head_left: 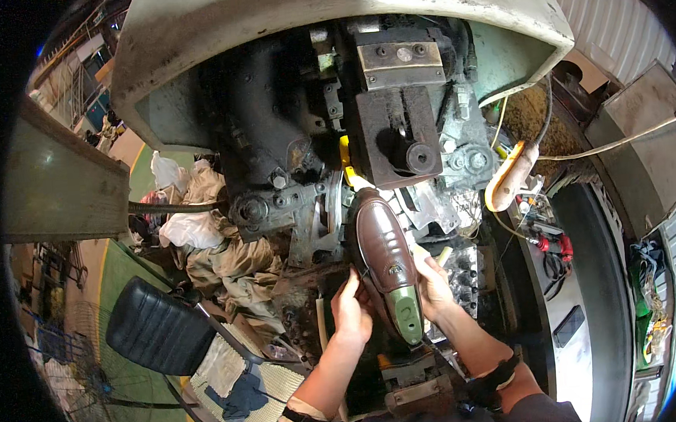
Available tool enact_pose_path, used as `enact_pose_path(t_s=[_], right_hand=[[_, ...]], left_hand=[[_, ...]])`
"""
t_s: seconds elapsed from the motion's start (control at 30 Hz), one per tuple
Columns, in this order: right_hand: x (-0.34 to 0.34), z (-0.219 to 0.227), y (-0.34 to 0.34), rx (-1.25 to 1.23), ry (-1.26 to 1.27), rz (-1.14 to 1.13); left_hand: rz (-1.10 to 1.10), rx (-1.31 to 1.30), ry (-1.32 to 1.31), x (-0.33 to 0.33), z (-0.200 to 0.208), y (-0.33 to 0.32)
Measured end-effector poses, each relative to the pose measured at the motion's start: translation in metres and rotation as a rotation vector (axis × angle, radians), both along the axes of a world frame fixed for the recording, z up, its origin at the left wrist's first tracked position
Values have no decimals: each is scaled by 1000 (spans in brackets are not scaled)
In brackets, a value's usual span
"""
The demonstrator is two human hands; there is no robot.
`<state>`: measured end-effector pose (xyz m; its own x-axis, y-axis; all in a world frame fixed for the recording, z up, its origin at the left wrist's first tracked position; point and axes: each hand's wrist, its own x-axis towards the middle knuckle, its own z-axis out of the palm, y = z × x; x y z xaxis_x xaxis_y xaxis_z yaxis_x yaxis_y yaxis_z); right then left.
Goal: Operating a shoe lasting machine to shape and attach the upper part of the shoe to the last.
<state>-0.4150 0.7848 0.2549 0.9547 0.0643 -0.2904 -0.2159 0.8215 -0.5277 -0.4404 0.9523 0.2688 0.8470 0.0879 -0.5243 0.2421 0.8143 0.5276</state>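
Note:
A brown leather shoe upper is stretched over a green last, its toe pointing away from me into a dark metal machine. The toe end is just below the machine's heavy block, near a yellow piece. My left hand is closed on the shoe's left side, thumb up along its edge. On the opposite side my right hand grips the shoe, its fingers partly hidden behind it. A dark strap circles each forearm.
A pale hood overhangs the machine. To the left are a black-backed chair, heaped cloth and a wire fan. At right hangs a corded yellow-and-white handheld device, above a red tool and phone.

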Motion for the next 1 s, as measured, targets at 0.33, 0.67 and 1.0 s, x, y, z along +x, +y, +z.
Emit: enact_pose_path(t_s=[0.33, 0.67, 1.0], right_hand=[[0, 17, 4, -8, -22, 130], [-12, 33, 15, -305, -84, -85], [-7, 37, 13, -277, -3, -75]], left_hand=[[-9, -184, -98, 5, 8, -10], [86, -274, -58, -2, 24, -19], [58, -268, -39, -1, 34, -21]])
